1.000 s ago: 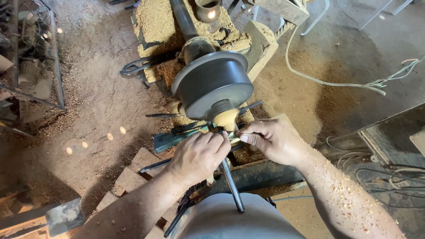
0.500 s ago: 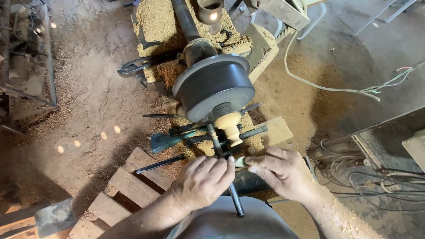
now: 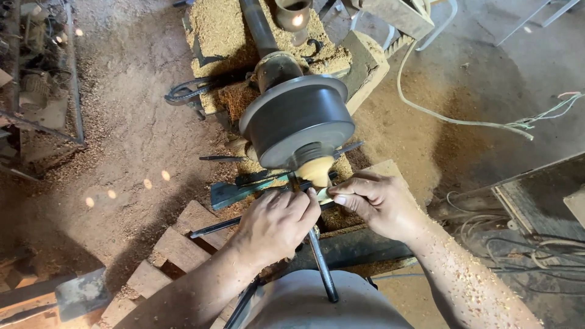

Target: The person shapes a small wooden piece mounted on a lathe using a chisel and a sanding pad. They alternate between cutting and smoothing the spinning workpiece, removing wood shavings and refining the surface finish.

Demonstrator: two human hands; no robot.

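A small pale wooden piece (image 3: 317, 169) sticks out of the dark round lathe chuck (image 3: 297, 120). My left hand (image 3: 275, 222) grips a long metal turning tool (image 3: 319, 262), its tip up at the wooden piece. Close beside it, my right hand (image 3: 373, 201) pinches the tool's front end with thumb and fingers, just below the wood. The tool lies across a green metal rest bar (image 3: 234, 192). The tool's tip is hidden by my fingers.
Sawdust covers the floor and the lathe bed (image 3: 225, 36). Loose metal rods (image 3: 222, 158) lie left of the chuck. Wooden slats (image 3: 177, 244) sit at lower left, a white cable (image 3: 451, 116) and tangled wires (image 3: 487, 225) at right, a metal frame (image 3: 42, 73) at far left.
Both hands had drawn back from the wooden piece half a second ago; now they are up against it again, the tool's tip at the wood.
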